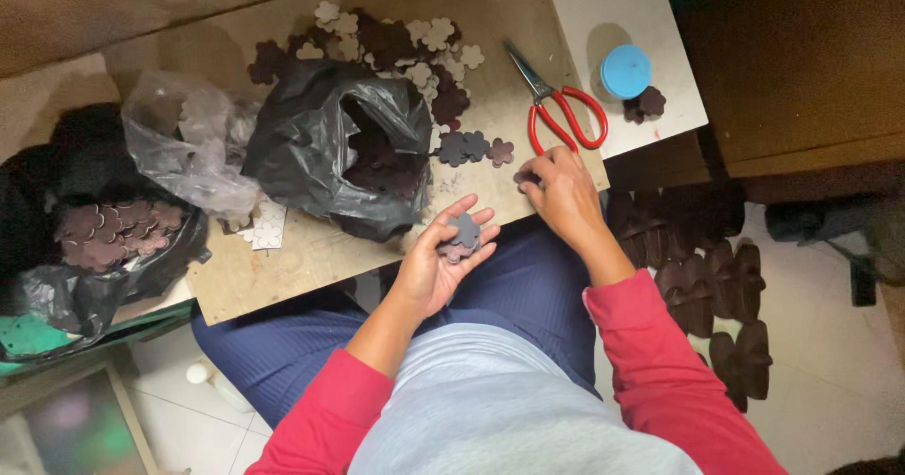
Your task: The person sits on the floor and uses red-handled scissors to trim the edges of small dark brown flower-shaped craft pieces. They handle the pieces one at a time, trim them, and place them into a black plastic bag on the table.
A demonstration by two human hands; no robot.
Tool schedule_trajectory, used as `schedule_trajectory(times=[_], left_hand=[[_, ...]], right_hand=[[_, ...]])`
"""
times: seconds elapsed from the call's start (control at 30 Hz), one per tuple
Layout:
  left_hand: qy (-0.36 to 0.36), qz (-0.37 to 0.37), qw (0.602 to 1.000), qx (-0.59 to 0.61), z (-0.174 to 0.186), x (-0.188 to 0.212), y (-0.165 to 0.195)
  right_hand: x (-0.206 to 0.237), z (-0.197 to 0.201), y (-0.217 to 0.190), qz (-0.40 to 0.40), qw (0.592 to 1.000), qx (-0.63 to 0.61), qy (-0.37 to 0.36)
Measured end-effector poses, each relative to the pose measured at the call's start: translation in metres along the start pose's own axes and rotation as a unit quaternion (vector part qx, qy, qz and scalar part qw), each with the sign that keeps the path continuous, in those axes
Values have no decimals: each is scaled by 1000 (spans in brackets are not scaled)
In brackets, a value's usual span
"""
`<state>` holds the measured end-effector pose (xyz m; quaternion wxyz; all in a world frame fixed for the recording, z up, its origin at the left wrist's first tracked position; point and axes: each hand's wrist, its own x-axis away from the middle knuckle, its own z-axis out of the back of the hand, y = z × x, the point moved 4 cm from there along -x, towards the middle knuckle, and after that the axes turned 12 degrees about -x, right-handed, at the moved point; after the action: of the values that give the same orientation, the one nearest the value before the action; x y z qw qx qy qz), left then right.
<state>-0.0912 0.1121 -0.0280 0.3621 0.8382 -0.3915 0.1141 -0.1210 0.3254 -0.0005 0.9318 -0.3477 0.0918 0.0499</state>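
Flower-shaped dark foam cut-outs [461,237] lie in a small stack on the upturned palm of the left hand [436,266], which cups them loosely just over the near edge of the plywood work board [283,263], above the lap. The right hand [558,188] rests at the board's edge with its fingertips pinched on another dark flower piece [524,179]; how firm that pinch is I cannot tell. A few loose flower pieces [474,147] sit just beyond it, and a heap of brown and pale cut-outs [396,46] lies further back behind the open black plastic bag [339,145]. Red-handled scissors [558,107] lie near the right hand, and a blue round lid [626,71] sits on the white surface [613,4] beyond.

To do this well, I judge the pinch should take one piece only, by its edge, and lay it flat and petal-aligned on the palm stack. The left palm should stay level and lightly curled, so the stack neither slides off nor fans apart.
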Motion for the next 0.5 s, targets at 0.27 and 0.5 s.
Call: schedule_trajectory(times=[0.27, 0.5], left_hand=[[12, -2, 996, -83, -4, 22, 7], [34, -27, 994, -100, -4, 34, 15]], right_hand=[[-42, -27, 22, -121, 981, -149, -24], [-50, -26, 8, -47, 993, -98, -50]])
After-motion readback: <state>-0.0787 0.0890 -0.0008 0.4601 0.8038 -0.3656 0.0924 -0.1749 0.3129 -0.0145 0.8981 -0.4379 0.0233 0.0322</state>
